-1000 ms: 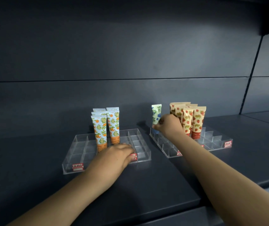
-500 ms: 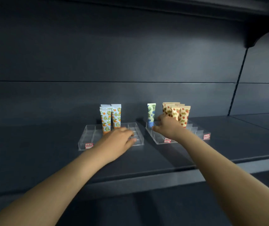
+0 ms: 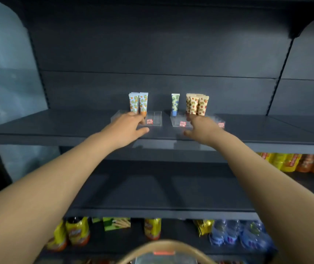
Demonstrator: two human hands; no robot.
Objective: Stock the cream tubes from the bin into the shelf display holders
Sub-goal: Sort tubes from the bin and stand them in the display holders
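Two clear display holders stand on the dark shelf. The left holder [image 3: 155, 121] carries orange-patterned cream tubes [image 3: 138, 102]. The right holder [image 3: 177, 123] carries one blue-capped green tube [image 3: 175, 104] and several strawberry-patterned tubes [image 3: 197, 104]. My left hand [image 3: 126, 128] lies with relaxed fingers at the front of the left holder. My right hand [image 3: 202, 129] lies with relaxed fingers over the front of the right holder and holds nothing. The rim of the bin [image 3: 163, 248] shows at the bottom edge.
The shelf's front edge [image 3: 160, 143] runs under both hands. A bare dark shelf [image 3: 152, 189] lies below it. Lower still stand yellow snack jars [image 3: 77, 233] and water bottles [image 3: 234, 235]. Yellow and orange packs [image 3: 293, 161] sit at the right.
The view has pulled back and down, so the lower shelves and the bin rim show. My right hand has let go of the blue-capped tube, which stands alone in the right holder.
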